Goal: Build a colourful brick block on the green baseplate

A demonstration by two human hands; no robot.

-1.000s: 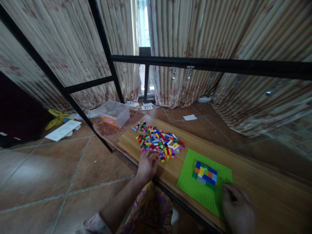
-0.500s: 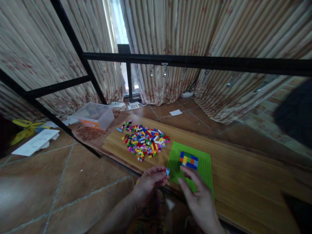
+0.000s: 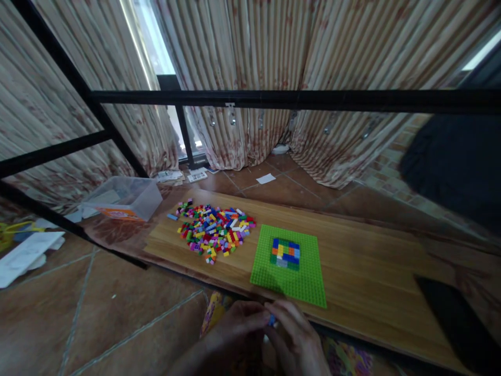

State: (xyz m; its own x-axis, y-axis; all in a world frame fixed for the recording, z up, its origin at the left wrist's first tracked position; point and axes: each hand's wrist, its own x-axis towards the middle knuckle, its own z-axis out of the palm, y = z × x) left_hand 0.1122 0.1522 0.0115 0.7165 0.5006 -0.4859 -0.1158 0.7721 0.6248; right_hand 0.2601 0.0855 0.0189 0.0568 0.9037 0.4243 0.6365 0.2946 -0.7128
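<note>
Just off the near edge of the wooden board (image 3: 364, 271), both hands are together, fingertips meeting, low in the view. The left hand (image 3: 245, 319) comes in from the lower left, forearm slanting upward, with thumb and fingers closed on a small blue brick (image 3: 271, 319). The right hand (image 3: 295, 334) faces it, back of the hand upward, fingers bent inward about the same brick; whether it grips or merely touches cannot be determined. Beyond the hands lies the green baseplate (image 3: 305, 287), bearing a multicoloured build (image 3: 287, 254); to its left, a loose brick pile (image 3: 213, 230).
</note>
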